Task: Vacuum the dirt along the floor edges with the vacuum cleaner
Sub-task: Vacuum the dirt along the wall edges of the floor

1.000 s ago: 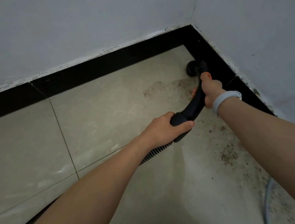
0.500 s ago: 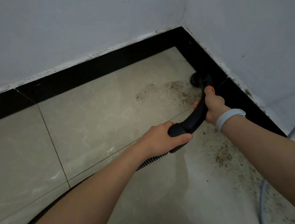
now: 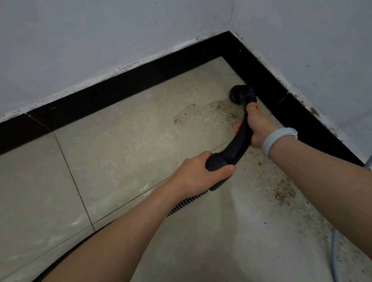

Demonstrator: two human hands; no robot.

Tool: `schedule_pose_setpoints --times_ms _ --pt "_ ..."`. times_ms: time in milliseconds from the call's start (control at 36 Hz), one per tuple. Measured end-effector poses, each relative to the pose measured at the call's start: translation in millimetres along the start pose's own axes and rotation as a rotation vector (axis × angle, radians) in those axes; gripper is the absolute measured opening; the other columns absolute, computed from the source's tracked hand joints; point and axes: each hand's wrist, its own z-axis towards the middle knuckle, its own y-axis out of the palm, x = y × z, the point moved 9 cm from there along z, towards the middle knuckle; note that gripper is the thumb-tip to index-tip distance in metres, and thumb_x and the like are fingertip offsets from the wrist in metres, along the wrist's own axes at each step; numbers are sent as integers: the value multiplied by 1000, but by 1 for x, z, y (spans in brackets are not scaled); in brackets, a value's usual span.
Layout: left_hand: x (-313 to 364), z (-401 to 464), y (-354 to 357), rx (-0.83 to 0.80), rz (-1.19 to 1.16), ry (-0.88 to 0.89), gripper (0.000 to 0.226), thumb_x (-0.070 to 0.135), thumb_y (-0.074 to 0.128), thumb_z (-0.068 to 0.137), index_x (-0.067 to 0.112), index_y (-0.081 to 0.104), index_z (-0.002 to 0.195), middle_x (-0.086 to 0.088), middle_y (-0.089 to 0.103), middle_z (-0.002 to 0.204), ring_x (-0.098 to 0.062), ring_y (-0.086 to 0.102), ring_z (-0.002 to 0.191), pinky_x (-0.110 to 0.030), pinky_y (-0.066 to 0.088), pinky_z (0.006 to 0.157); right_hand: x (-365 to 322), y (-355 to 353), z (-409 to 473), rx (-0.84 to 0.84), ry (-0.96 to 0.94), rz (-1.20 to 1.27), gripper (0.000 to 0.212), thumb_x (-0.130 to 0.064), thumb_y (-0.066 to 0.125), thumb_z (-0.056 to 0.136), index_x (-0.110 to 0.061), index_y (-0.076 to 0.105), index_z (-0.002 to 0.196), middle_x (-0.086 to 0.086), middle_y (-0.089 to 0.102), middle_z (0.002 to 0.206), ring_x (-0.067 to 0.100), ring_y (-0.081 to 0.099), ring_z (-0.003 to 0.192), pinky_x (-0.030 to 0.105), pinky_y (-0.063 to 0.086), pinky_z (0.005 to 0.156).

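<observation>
Down in the corner of the room, two pale walls [image 3: 117, 31] meet, with a black skirting [image 3: 125, 87] running along the foot of both. Chipped white paint edges the top of that skirting. The floor [image 3: 121, 150] is glossy beige tile with thin dark grout lines, and it catches a soft sheen on the left.

The nozzle [image 3: 239, 94] sits on the tile right against the right-hand skirting, just short of the corner. Beside it, a brown patch of dirt [image 3: 202, 112] spreads across the tile, and more specks [image 3: 283, 194] trail back along the right-hand edge toward the camera.

The right hand [image 3: 258, 126] is wrapped round the upper part of the curved black handle [image 3: 235, 144], fingers curled under it, thumb lying along the top near an orange mark. A pale wristband [image 3: 278, 138] circles that wrist. The left hand [image 3: 199, 172] grips the lower end of the handle, thumb across the front, fingers closed behind it.

From under the left hand, the ribbed black hose [image 3: 184, 204] runs back along the floor beneath the forearm and off to the lower left. At the right edge a grey cable [image 3: 333, 251] loops on the floor and rises against the wall.
</observation>
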Motion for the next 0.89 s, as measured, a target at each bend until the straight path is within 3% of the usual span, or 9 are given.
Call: schedule_pose_setpoints --times_ms 333,583,889 --pt "-19 -23 -7 -25 92 -13 55 67 61 78 29 54 118 4 64 97 -8 64 74 -25 54 69 34 3 -24 -14 55 94 44 -45 49 96 -10 46 124 9 53 70 19 53 49 23 48 41" --pt "-24 -34 -14 32 63 -49 54 66 61 78 28 54 115 7 65 93 -9 65 76 -29 56 71 31 30 -34 -80 75 57 34 -46 47 97 -12 47 94 6 49 67 17 49 48 22 48 43" --pt "-44 -65 -6 -79 152 -113 54 64 56 83 22 53 116 5 62 104 -11 61 92 -26 50 80 56 50 -60 -150 54 -7 28 -39 50 97 -13 46 88 9 48 67 19 49 49 28 49 47"
